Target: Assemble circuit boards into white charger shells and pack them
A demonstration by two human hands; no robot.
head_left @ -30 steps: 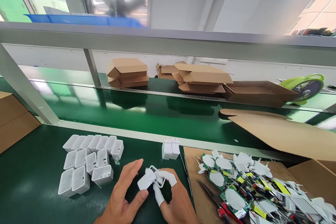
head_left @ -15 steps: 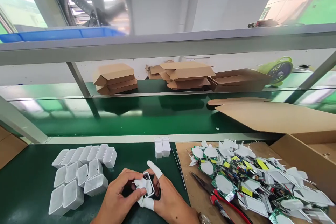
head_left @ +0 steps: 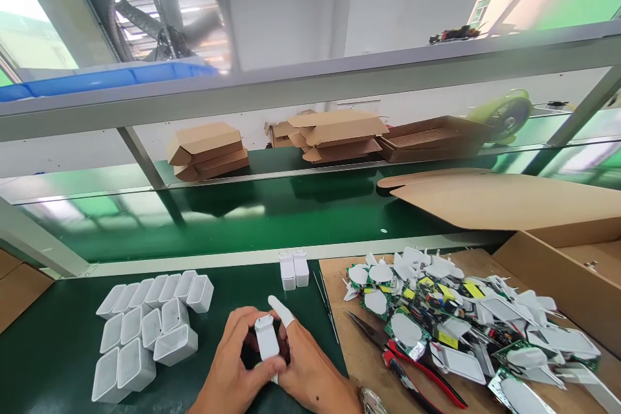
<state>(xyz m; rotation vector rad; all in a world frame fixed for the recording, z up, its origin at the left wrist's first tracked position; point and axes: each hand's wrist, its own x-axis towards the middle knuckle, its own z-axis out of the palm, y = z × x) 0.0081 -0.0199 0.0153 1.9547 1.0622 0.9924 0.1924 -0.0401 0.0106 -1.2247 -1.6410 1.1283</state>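
Observation:
Between both hands is a small white plastic case [head_left: 267, 338], held upright with a smooth face turned up. My left hand [head_left: 237, 362] grips it from the left, its thumb pressed across the lower end. From the other side my right hand [head_left: 308, 362] wraps round the case, white finger cots on its fingers; some fingertips are hidden. Left of the hands, several open white plastic cases [head_left: 136, 365] stand in rows. Two closed white cases [head_left: 294, 270] sit together beyond the hands, beside tweezers [head_left: 326, 304].
On a cardboard sheet [head_left: 356, 356] at right lie pliers with red handles [head_left: 405, 369] and a heap of circuit boards with white parts [head_left: 436, 310]. An open carton [head_left: 543, 284] borders the heap. A rail [head_left: 194, 261] crosses behind.
The case in my hands has turned from its dark open side to a smooth white face. My left thumb has moved down to its lower end. The view has tilted slightly.

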